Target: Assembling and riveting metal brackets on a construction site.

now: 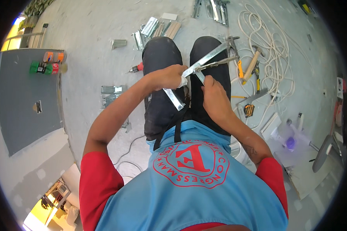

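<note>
My left hand (171,78) is closed around a shiny galvanized metal strip (210,56). A white wrap or scrap shows at its fingers. Another length of strip (174,99) sticks out below that hand over my lap; whether it is the same piece is hidden. A dark locking clamp (232,48) with curved jaws sits at the far right end of the strip, its body slanting back beneath it. My right hand (216,96) is closed on a silvery bar that meets the clamp and looks like its handle. Both hands are above my thighs.
Cut metal pieces (150,27) lie on the floor beyond my knees, more (113,94) to the left. A red drill (136,68) is beside my left leg. A hammer (252,63), a yellow-handled knife (240,69) and coiled white cable (285,50) lie right. Bottles (46,68) stand left.
</note>
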Available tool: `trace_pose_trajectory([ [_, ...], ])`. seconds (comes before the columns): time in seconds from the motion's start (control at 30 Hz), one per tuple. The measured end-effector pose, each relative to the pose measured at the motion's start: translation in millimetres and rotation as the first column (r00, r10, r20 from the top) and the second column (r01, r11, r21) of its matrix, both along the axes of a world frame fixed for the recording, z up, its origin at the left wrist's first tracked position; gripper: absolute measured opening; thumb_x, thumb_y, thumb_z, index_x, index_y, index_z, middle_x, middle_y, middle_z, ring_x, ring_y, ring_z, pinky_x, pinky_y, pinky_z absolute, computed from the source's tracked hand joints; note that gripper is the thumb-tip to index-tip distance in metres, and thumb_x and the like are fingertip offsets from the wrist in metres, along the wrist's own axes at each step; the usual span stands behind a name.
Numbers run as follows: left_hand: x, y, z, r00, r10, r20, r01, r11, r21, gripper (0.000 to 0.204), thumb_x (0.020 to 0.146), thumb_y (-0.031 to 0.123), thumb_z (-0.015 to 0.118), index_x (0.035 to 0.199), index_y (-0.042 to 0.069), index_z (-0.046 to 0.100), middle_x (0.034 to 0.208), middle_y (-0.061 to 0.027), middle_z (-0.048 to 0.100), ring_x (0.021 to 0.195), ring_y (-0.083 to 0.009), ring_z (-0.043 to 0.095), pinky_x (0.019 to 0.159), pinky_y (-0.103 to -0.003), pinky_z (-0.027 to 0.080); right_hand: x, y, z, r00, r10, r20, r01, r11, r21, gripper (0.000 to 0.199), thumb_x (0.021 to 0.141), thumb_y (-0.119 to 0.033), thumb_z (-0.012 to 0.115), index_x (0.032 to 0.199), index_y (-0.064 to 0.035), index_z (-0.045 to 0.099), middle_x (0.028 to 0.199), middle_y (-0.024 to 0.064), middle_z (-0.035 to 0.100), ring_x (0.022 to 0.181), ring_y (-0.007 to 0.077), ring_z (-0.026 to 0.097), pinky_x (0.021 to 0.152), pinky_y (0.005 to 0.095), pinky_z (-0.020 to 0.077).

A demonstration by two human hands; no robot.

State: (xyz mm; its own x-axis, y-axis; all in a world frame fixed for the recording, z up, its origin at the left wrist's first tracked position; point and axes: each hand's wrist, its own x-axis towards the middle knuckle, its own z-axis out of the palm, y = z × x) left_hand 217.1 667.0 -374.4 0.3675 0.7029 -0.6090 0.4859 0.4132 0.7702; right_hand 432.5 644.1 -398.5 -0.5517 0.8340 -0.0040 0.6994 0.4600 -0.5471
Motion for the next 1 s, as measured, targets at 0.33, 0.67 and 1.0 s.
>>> trace_pose_trajectory([
  [0.33,-14.2,33.6,-1.4,0.877,-0.381,-0.293,0.442,0.879,0.177,0.044,0.077,0.008,0.055,0.12,0.002,0.063,0.098,-0.0187,0.065,0.088,-0.0304,0.065,0.081,-0.04,0.052,7.9,13.6,53.6,0.994,-0.112,0.012,0.108,0.918,-0.382,0.031,0.083,-0.029,0.077,0.088,-0.0019,0.064,0.08,0.0157,0.061,0.071,0.0313,0.063,0.063,0.0404,0.048],
  [0.67,-12.8,55.2,14.0,0.528,-0.324,-0.785,0.793,0.519,0.319,0.052,0.077,0.028,0.077,0.125,0.015,0.064,0.115,-0.0088,0.057,0.119,-0.029,0.048,0.099,-0.046,0.037,36.7,23.0,32.4,0.982,-0.037,-0.184,0.064,0.988,0.142,0.034,0.082,-0.033,0.076,0.096,-0.0044,0.062,0.096,0.0122,0.062,0.092,0.0337,0.058,0.079,0.0444,0.0458],
  [1.0,35.9,-59.7,47.8,0.773,0.484,-0.41,0.089,0.558,0.825,0.055,0.08,0.029,0.077,0.124,0.003,0.057,0.111,-0.018,0.061,0.105,-0.0369,0.057,0.091,-0.045,0.045,21.9,13.6,11.6,0.982,-0.116,-0.149,0.154,0.948,0.279,0.015,0.087,-0.02,0.069,0.088,-0.0071,0.062,0.08,0.0094,0.061,0.074,0.0296,0.061,0.062,0.0421,0.0483],
])
